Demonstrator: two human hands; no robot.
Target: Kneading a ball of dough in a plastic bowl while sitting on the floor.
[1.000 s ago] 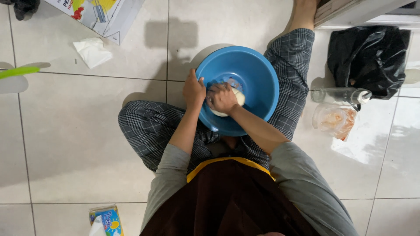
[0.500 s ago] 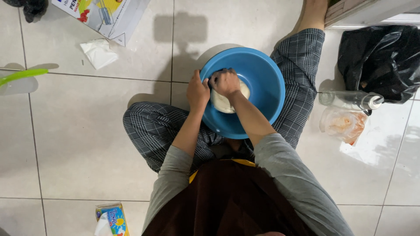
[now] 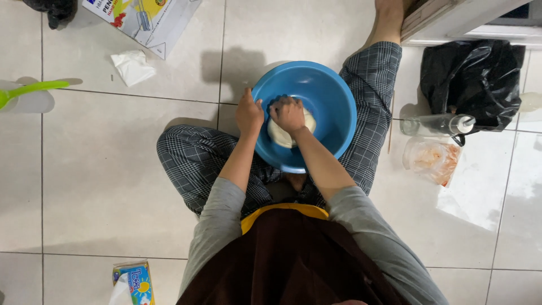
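I sit cross-legged on a tiled floor with a round blue bowl [image 3: 330, 96] between my legs. A pale lump of dough [image 3: 307, 125] lies in its bottom. My right hand [image 3: 288, 114] is a closed fist pressed down onto the dough. On the bowl's left rim, my left hand [image 3: 249, 113] grips and steadies it. Part of the dough is hidden under my fist.
A clear bottle [image 3: 435, 124] lies to the right beside a black plastic bag [image 3: 471, 79] and a clear bag with orange residue [image 3: 432, 159]. A crumpled tissue [image 3: 132, 66] and a printed box [image 3: 144, 17] sit far left. A tissue pack [image 3: 133, 282] is near left.
My right fist has shifted within the bowl, pressing into the dough. The left hand stays on the rim. The view has drifted slightly.
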